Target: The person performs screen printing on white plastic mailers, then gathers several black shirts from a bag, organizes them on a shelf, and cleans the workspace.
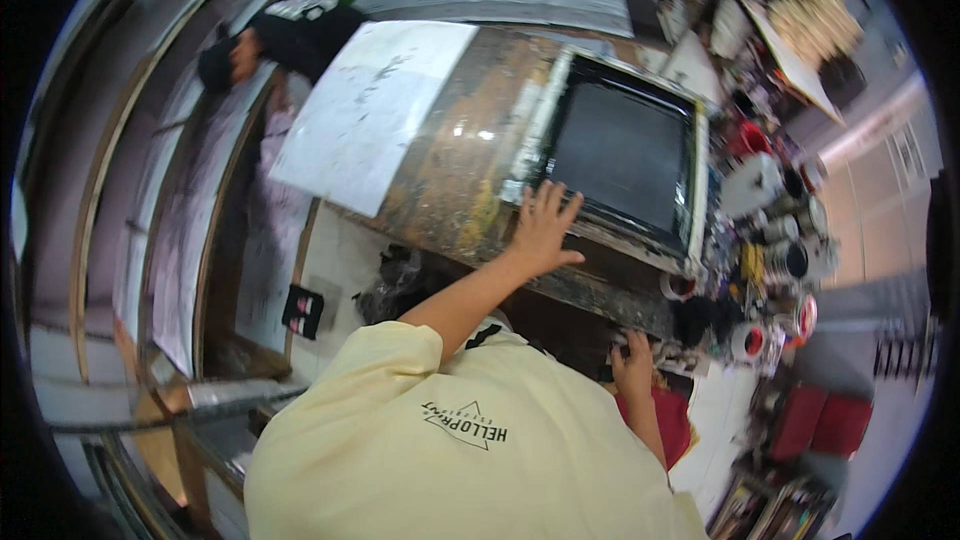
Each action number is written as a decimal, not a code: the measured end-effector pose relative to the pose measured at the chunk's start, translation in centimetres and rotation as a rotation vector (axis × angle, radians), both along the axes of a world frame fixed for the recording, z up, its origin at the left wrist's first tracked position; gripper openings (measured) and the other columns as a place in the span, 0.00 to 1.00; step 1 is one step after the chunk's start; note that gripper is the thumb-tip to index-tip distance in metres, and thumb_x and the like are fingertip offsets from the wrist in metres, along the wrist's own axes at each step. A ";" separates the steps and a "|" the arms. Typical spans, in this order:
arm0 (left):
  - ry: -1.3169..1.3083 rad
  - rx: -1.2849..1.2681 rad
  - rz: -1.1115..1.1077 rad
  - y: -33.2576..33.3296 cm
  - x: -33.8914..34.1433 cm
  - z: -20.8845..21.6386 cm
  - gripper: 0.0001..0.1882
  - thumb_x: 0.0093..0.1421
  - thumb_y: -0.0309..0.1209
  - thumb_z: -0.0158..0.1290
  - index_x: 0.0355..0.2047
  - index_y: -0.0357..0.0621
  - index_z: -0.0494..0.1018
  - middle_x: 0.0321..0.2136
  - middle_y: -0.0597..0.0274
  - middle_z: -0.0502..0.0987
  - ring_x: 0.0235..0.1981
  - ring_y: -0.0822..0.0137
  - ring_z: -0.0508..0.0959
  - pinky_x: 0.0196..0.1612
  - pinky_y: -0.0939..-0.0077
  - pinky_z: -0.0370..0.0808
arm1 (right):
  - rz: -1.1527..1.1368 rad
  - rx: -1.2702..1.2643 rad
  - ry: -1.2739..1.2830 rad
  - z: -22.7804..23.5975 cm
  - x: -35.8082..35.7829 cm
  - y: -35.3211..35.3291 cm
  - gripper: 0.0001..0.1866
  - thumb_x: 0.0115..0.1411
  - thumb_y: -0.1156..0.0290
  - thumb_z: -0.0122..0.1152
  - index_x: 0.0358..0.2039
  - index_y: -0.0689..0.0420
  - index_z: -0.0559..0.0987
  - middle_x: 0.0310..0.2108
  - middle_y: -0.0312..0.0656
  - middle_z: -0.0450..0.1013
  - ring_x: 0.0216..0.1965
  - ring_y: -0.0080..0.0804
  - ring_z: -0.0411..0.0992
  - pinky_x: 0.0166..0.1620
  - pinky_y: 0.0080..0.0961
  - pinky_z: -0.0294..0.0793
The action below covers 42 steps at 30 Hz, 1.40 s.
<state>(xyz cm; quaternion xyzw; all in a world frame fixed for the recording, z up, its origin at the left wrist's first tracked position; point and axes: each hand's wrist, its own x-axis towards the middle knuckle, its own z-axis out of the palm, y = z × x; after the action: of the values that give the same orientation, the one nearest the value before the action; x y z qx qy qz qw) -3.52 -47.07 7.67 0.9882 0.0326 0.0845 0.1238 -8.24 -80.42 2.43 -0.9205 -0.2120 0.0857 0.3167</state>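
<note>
My left hand [545, 230] lies with fingers spread at the near left corner of a screen-printing frame [622, 155]. The frame has pale edges and a dark mesh with a wet-looking black border. It rests on a paint-stained wooden table [440, 155]. My right hand [632, 365] is lower, by the table's near edge, its fingers curled near a small greyish thing I cannot make out. A large white sheet [385, 105] with dark smudges covers the table's left part.
Another person [300, 35] in a black shirt bends over long racks [190, 210] at the left. Paint pots and jugs [770, 230] crowd the right side. A red seat [820, 420] stands at the lower right. A small black item [302, 312] lies beside the racks.
</note>
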 end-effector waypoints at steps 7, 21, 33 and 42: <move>-0.222 -0.442 0.003 5.0 -15.1 -2.4 0.26 0.60 0.52 0.63 0.47 0.44 0.81 0.44 0.53 0.80 0.46 0.52 0.79 0.49 0.59 0.75 | 0.295 -0.144 0.042 1.4 1.4 2.1 0.21 0.58 0.71 0.65 0.52 0.61 0.77 0.48 0.57 0.73 0.49 0.59 0.74 0.51 0.45 0.74; 0.477 -1.056 1.538 5.1 -50.7 -26.3 0.31 0.58 0.54 0.63 0.47 0.37 0.80 0.38 0.46 0.84 0.42 0.46 0.83 0.47 0.55 0.78 | 0.923 -0.164 0.048 3.2 6.4 21.3 0.15 0.56 0.76 0.65 0.45 0.62 0.80 0.38 0.52 0.77 0.38 0.52 0.78 0.41 0.40 0.78; 0.031 -1.115 1.852 -9.5 -52.1 -25.2 0.33 0.60 0.51 0.63 0.56 0.35 0.76 0.47 0.45 0.82 0.45 0.48 0.82 0.49 0.54 0.78 | 1.398 -0.186 -0.018 4.0 5.3 35.6 0.15 0.61 0.71 0.65 0.48 0.62 0.80 0.43 0.55 0.77 0.41 0.58 0.77 0.41 0.46 0.78; 0.271 -1.109 1.767 -22.0 -48.3 -22.5 0.30 0.63 0.53 0.59 0.48 0.36 0.80 0.38 0.46 0.84 0.36 0.49 0.84 0.40 0.55 0.78 | 1.179 -0.020 0.105 -6.5 8.0 42.9 0.17 0.63 0.64 0.65 0.45 0.66 0.80 0.39 0.56 0.81 0.42 0.55 0.80 0.44 0.42 0.78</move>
<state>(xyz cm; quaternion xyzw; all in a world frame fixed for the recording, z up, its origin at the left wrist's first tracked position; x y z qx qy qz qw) -51.87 -69.09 -14.81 0.4193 0.7894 0.0068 0.4484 -0.24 -37.56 -4.06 -0.6448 -0.6710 0.2947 0.2171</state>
